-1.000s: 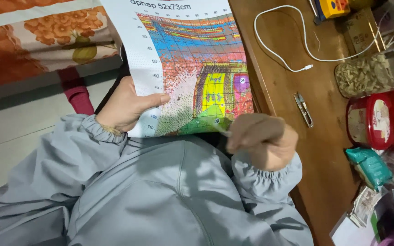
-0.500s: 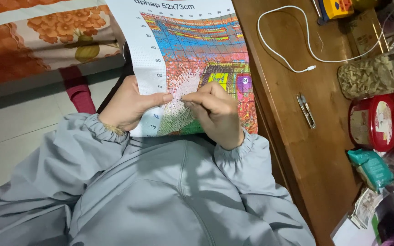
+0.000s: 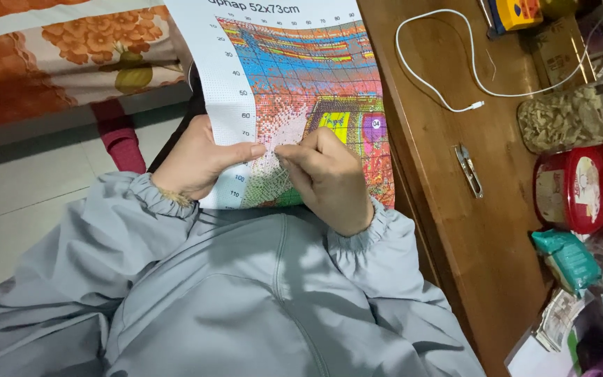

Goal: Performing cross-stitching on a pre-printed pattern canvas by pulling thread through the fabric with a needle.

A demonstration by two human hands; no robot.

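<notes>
The light, limp cross-stitch canvas (image 3: 294,91) is pinched at its white margin by the closed left hand (image 3: 197,160), while beside it the right hand (image 3: 326,178) is curled shut, fingertips pressed on the stitched area, needle unseen.

Cross-stitch canvas (image 3: 294,84): white border with a printed grid of blue, orange, pink, yellow, purple and green squares. Jacket (image 3: 246,307): plain grey-blue; far-left bedding (image 3: 71,49): orange flowers on cream, beside a dark red cloth (image 3: 121,136). Right, on the brown wooden table (image 3: 455,230): white cable (image 3: 441,84), red-lidded container (image 3: 570,188), teal packet (image 3: 567,258).
</notes>
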